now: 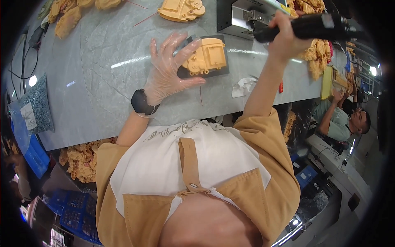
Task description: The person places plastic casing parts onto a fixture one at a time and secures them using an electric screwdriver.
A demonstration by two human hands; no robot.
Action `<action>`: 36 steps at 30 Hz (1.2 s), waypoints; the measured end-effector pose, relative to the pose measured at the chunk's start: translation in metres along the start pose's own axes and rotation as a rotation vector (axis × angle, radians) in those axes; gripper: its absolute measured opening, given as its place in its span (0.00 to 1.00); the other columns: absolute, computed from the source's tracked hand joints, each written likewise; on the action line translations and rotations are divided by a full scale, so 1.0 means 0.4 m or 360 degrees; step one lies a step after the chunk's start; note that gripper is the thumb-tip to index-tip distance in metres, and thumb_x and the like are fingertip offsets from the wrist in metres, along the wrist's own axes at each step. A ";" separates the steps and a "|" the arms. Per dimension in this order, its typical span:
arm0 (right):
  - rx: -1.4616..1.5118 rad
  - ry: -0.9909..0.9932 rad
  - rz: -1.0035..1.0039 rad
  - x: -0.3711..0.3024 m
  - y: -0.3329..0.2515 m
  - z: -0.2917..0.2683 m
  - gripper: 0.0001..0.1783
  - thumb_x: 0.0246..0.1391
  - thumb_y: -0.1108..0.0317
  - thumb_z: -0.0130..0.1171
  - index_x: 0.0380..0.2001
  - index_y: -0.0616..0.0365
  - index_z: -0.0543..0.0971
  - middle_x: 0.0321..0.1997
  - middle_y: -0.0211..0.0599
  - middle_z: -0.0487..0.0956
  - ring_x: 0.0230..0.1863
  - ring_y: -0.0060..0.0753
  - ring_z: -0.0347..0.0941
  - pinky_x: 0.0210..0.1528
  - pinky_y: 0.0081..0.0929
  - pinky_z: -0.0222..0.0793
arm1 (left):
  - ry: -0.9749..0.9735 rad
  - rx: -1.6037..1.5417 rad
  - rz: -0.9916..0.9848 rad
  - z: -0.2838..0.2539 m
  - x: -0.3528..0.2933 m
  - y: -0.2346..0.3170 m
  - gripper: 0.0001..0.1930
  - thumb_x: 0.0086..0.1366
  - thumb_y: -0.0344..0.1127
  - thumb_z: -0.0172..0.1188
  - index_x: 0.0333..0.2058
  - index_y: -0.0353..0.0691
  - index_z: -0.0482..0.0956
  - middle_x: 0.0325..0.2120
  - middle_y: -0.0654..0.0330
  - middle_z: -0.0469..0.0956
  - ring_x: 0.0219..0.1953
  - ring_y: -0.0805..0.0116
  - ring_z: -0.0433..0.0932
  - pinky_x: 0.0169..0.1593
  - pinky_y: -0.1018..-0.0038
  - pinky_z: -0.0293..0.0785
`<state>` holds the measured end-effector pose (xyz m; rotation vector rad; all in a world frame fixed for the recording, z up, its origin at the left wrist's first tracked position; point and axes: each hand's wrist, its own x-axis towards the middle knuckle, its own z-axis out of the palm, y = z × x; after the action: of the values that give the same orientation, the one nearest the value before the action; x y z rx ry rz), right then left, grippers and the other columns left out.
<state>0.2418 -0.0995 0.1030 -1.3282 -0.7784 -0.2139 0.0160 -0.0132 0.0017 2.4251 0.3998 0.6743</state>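
A yellow-orange plastic housing [209,55] with round bosses and a square recess lies on a dark flat block [222,71] on the table. My left hand [169,66], in a clear thin glove, is open beside it. Its fingers are spread, with the index finger over the housing's left edge and the thumb along the block's near side. At the upper right my bare right hand [284,39] is closed round a black electric screwdriver [312,28]. The tool is held sideways, its narrower end beside a metal box [240,20], which looks like a screw feeder.
Another yellow housing [181,9] lies at the far side, near thin red wires. More yellow parts [68,20] are heaped far left. A bag of blue-grey pellets [37,105] rests at the left. Crumpled white tissue [244,87] lies near my right forearm. A co-worker [343,119] sits at the right.
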 end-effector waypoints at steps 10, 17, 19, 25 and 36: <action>0.0291 0.0326 -0.0038 -0.069 -0.080 0.001 0.24 0.39 0.84 0.54 0.43 0.68 0.60 0.15 0.38 0.72 0.12 0.27 0.66 0.21 0.23 0.68 | -0.0032 -0.0021 0.0016 0.003 -0.005 -0.016 0.43 0.41 0.61 0.66 0.57 0.64 0.60 0.52 0.62 0.61 0.58 0.61 0.58 0.60 0.46 0.39; 0.0138 0.0339 -0.0129 0.039 0.012 0.010 0.22 0.35 0.87 0.55 0.39 0.68 0.64 0.16 0.41 0.74 0.13 0.28 0.68 0.20 0.25 0.70 | -0.0037 -0.0036 -0.0005 0.000 -0.001 -0.005 0.42 0.38 0.57 0.70 0.55 0.55 0.65 0.52 0.60 0.63 0.58 0.59 0.59 0.61 0.46 0.41; 0.0076 0.0317 -0.0137 0.045 0.032 0.020 0.21 0.35 0.87 0.55 0.37 0.68 0.64 0.16 0.41 0.74 0.13 0.28 0.68 0.20 0.25 0.70 | -0.0036 -0.0031 0.0002 0.000 -0.001 -0.007 0.43 0.38 0.57 0.70 0.55 0.55 0.65 0.52 0.61 0.63 0.57 0.60 0.60 0.61 0.47 0.41; -0.0220 0.0394 0.0047 0.032 -0.029 0.080 0.08 0.42 0.81 0.55 0.22 0.62 0.67 0.16 0.30 0.69 0.14 0.21 0.65 0.18 0.18 0.60 | -0.0044 0.0006 0.0002 -0.002 -0.001 -0.006 0.43 0.38 0.57 0.69 0.55 0.55 0.65 0.52 0.61 0.63 0.57 0.60 0.60 0.61 0.46 0.42; 0.0086 0.0179 0.0349 -0.111 -0.066 0.008 0.23 0.36 0.82 0.58 0.40 0.67 0.65 0.14 0.35 0.71 0.13 0.24 0.66 0.21 0.21 0.65 | -0.0065 0.0085 0.0000 0.000 -0.005 -0.005 0.44 0.40 0.59 0.67 0.57 0.59 0.61 0.52 0.61 0.62 0.58 0.60 0.57 0.60 0.45 0.42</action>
<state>0.1932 -0.1159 0.0967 -1.3276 -0.5357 -0.0916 0.0141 -0.0123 -0.0005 2.4850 0.4057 0.6203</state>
